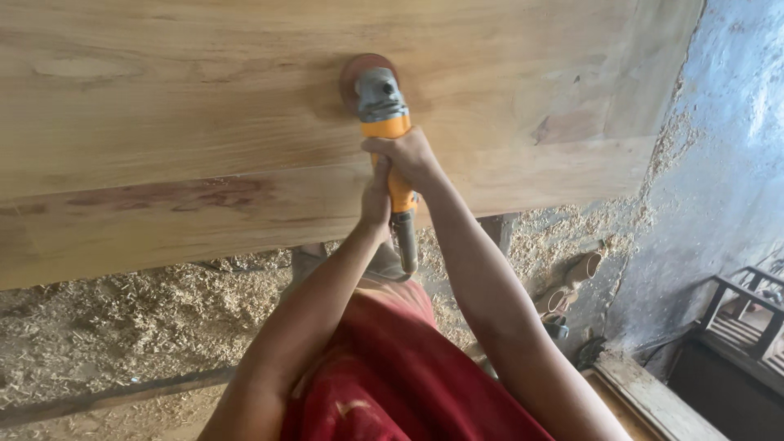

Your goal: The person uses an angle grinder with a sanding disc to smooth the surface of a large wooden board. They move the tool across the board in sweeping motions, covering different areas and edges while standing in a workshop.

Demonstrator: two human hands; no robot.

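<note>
Both arms reach up from the bottom of the frame, nearly straight. The right hand [408, 157] is wrapped around the yellow body of an angle grinder [385, 122]; the left hand [376, 204] grips the handle just below it, fingers closed. The grinder's reddish sanding disc [353, 73] lies flat on a broad wooden slab [204, 122] filling the upper frame — pale, smooth, with darker grain streaks. Below the slab, curly wood shavings [122, 318] cover the floor. At right stand a rough bluish wall [727, 163] and short pipe pieces [584, 265].
</note>
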